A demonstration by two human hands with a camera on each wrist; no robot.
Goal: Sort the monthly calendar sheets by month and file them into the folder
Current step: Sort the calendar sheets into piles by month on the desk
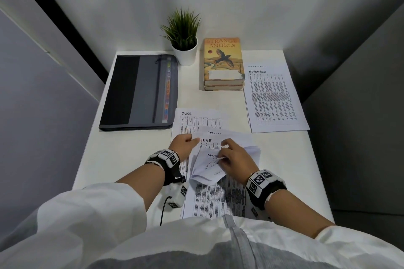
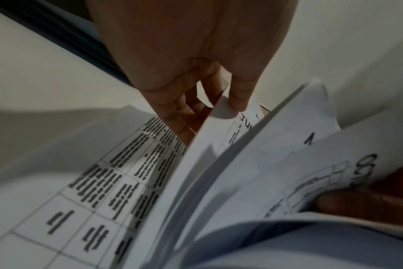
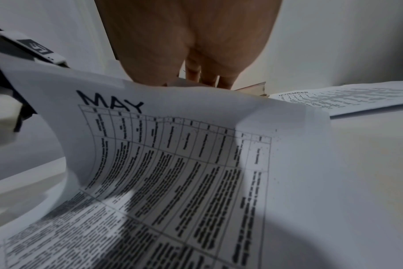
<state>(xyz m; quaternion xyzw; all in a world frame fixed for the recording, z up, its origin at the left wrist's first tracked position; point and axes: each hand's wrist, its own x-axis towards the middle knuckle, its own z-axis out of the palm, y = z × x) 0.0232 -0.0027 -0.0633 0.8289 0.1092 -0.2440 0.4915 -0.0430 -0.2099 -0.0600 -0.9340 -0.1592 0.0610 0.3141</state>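
Now both hands work the calendar sheets (image 1: 218, 199) on the white worktop (image 1: 122, 159): left hand (image 1: 182, 144) pinches a June sheet (image 1: 209, 140), right hand (image 1: 235, 159) grips curled pages; grey folder (image 1: 140, 91) beyond.

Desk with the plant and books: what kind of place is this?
Probably a small office or study cubicle: a white desk boxed in by plain partition walls, with a zip folder and printed calendar sheets laid out.

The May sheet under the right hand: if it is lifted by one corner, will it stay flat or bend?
Probably it bends. The May sheet already curls where it lifts off the stack, so it looks thin and floppy. It seems light; the right hand may need support from the left hand.
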